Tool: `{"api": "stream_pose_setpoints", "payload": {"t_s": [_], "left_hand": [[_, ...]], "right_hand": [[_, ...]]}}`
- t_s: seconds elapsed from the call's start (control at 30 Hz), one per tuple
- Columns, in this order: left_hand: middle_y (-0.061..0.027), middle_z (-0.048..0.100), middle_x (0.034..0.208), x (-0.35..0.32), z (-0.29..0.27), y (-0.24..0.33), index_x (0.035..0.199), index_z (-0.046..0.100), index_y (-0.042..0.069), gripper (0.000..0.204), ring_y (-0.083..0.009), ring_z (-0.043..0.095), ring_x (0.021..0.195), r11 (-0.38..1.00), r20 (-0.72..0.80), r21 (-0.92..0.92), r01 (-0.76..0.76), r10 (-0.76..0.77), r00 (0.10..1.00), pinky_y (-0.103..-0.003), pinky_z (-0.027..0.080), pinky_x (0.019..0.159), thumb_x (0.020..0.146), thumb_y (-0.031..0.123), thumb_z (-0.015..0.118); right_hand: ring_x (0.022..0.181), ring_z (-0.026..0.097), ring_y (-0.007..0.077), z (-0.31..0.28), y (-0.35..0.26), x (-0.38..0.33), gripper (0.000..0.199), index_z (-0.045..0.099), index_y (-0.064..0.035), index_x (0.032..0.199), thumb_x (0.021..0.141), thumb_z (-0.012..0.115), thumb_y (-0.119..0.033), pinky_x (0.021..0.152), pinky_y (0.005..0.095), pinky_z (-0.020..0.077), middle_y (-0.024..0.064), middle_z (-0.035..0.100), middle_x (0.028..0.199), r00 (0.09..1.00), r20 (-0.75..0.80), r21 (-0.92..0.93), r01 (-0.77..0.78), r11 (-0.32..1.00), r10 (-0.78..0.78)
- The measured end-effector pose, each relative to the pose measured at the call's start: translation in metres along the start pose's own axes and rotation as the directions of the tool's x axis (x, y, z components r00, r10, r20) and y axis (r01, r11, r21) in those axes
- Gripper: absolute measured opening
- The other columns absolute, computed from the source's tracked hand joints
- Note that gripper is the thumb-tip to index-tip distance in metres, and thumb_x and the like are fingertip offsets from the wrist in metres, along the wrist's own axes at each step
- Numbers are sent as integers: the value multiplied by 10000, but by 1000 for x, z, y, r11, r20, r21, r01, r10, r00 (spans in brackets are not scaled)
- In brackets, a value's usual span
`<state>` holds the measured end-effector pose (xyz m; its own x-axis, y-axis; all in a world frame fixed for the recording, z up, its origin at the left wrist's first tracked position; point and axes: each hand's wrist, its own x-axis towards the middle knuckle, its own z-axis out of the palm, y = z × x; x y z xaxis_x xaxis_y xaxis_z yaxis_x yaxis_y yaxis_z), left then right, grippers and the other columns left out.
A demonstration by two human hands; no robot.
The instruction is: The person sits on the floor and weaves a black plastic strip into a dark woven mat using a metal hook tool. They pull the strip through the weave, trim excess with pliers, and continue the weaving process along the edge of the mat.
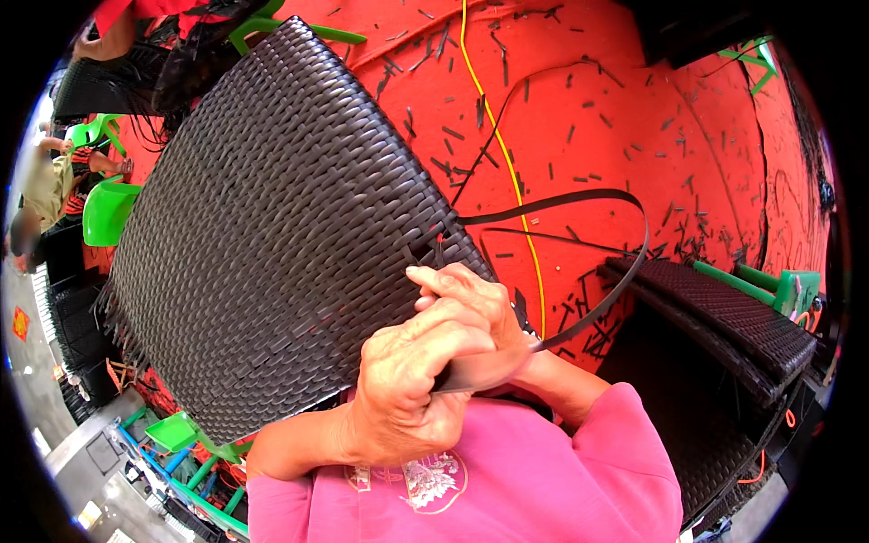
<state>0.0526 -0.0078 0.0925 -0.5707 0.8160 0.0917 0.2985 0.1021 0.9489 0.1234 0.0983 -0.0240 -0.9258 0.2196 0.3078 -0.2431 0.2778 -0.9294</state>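
Two hands crossed up close at the edge of a black woven panel

So the big woven panel (272, 217) slants across the left and middle of the view, and everything here is placed by it. Both hands sit at its lower right edge. The left hand (412, 389) is nearer the body, elbow bent, knuckles up, curled into a fist around a flat black strip (593, 317). That bit of strip is pretty blurry. The strip swings out in a wide loop past the panel's right side and comes back to its edge, just above the hands.

The right hand (475, 303) is just beyond the left one, wrist bent in, fingers folded and pointing at a small gap in the panel's weave. Can't tell if it's pinching anything.

As for writing: below the panel there's a pink shirt (543, 480) with a chest print (434, 484), a pale tree-like motif in a round outline plus some small marks. Off the panel's left, a red diamond-shaped sign (21, 323) has markings too tiny to make out.

Right of the panel, a yellow cord (507, 154) runs over red flooring (652, 90) dotted with black scraps.
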Motion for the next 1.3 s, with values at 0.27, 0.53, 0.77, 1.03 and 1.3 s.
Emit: {"api": "stream_pose_setpoints", "payload": {"t_s": [0.27, 0.53, 0.77, 1.03, 1.3], "left_hand": [[-82, 622, 1003, 3, -18, -75, 1039, 644, -27, 152, -60, 534, 586, 916, -104, -276, 291, -330, 938, -202, 447, 529, 909, 13, 576], [-41, 649, 703, 14, -15, -64, 893, 664, 5, 63, -41, 495, 514, 892, -69, -325, 315, -355, 932, -193, 396, 468, 880, 64, 648], [-53, 624, 656, 79, -45, 55, 852, 659, -20, 164, -41, 457, 451, 971, 25, -235, 44, -39, 999, -179, 339, 399, 898, 133, 618], [11, 558, 596, 87, -67, 60, 1038, 667, 17, 320, -18, 396, 410, 1000, -103, 13, 23, -22, 994, -173, 299, 371, 961, 291, 521], [-195, 686, 949, 4, -25, -40, 1105, 620, -26, 398, -116, 605, 504, 585, 350, -684, 436, -261, 900, -184, 436, 400, 963, 337, 540]], "right_hand": [[466, 527, 160, -75, -61, 14, 119, 646, 14, 978, 899, 578, -43, 428, 294, 414, 57, 569, 641, 993, 17, 292, -118, 949, 118], [469, 406, 88, -172, -91, 24, 487, 349, 40, 1374, 996, 474, -240, 371, 221, 394, 56, 500, 864, 921, -390, 770, 330, 546, -6], [576, 507, 46, -59, -62, 48, 329, 578, -16, 1178, 855, 639, -19, 485, 202, 396, 3, 575, 736, 984, 11, 259, -173, 950, 176], [446, 329, 55, -130, -112, 69, 257, 531, 34, 1104, 1024, 384, -161, 391, 211, 305, -24, 347, 588, 973, -190, 715, 228, 661, -130], [495, 480, 83, -121, -69, 42, 239, 622, 16, 1045, 993, 489, -177, 440, 236, 414, 23, 547, 672, 877, -387, 598, 4, 802, 284]]}}
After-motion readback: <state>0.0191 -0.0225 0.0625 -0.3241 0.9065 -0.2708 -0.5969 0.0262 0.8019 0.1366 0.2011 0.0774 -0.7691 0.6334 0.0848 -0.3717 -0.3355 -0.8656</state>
